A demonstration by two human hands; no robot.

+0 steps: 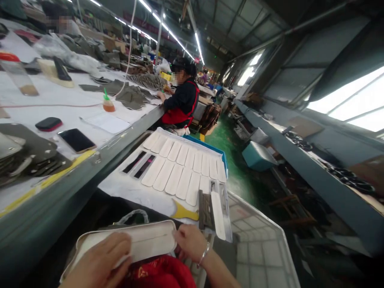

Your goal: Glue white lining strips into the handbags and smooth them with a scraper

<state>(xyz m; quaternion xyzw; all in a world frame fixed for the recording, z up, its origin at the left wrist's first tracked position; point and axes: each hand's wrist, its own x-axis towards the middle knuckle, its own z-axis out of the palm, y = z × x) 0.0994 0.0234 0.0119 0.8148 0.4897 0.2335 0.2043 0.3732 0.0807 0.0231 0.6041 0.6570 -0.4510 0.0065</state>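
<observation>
A long white piece with rounded ends and a raised rim (153,241) lies low in front of me, above red cloth (168,272). My left hand (103,258) rests over its left part, fingers bent and close together on its surface. At the right end, my right hand (192,242) pinches the rim between thumb and fingers; a bracelet is on that wrist. Beyond my hands, rows of white rounded strips (177,180) lie on a white sheet (129,196). A yellow scraper-like tool (184,212) and one loose white strip (218,216) are at the sheet's near side.
To the left, a long worktable (114,140) holds a phone (77,140), a glue bottle (108,103) and grey pieces. A person (183,96) in a red apron works at it. A white crate (264,240) stands at the lower right.
</observation>
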